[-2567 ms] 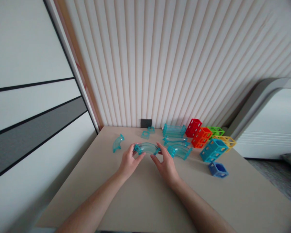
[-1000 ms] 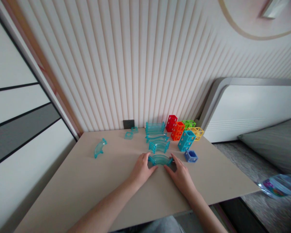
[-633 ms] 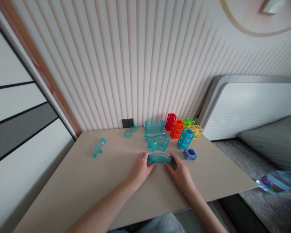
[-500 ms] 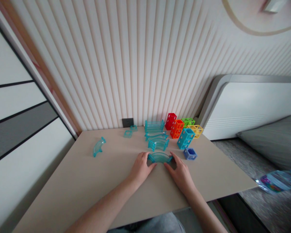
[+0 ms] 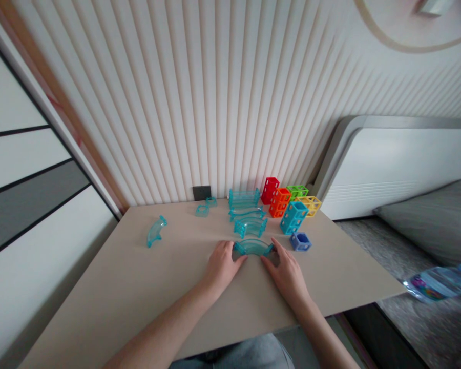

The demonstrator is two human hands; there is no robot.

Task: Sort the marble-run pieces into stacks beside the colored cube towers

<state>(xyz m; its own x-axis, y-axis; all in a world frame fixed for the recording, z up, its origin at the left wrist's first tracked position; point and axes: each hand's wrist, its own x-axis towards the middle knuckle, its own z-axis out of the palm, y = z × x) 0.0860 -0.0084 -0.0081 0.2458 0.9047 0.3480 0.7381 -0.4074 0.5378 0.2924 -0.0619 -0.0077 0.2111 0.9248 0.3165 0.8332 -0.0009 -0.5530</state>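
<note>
A clear teal curved track piece point(image 5: 254, 247) lies on the table near its middle, its two ends raised and its bend facing me. My left hand point(image 5: 222, 264) grips its left end between fingers and thumb. At the right end, my right hand point(image 5: 287, 267) has its fingers behind the piece and its thumb in front. Just beyond are another curved teal track piece point(image 5: 250, 226), a wavy teal track piece point(image 5: 247, 212) and a stack of straight teal track pieces point(image 5: 244, 197). A lone curved track piece point(image 5: 155, 231) rests off to the left.
Right of the tracks stand hollow block towers: red point(image 5: 270, 190), orange point(image 5: 280, 202), teal point(image 5: 293, 218), plus green point(image 5: 297, 191), yellow point(image 5: 311, 205) and one blue block point(image 5: 300, 241). Small teal square frames point(image 5: 202, 210) lie by the wall socket point(image 5: 202, 192). A plastic bottle point(image 5: 440, 283) is beyond the table's right edge.
My right hand's fingertips have shifted very slightly at the right end of the curved track piece. The view has tilted a little; the rest keeps its place.
</note>
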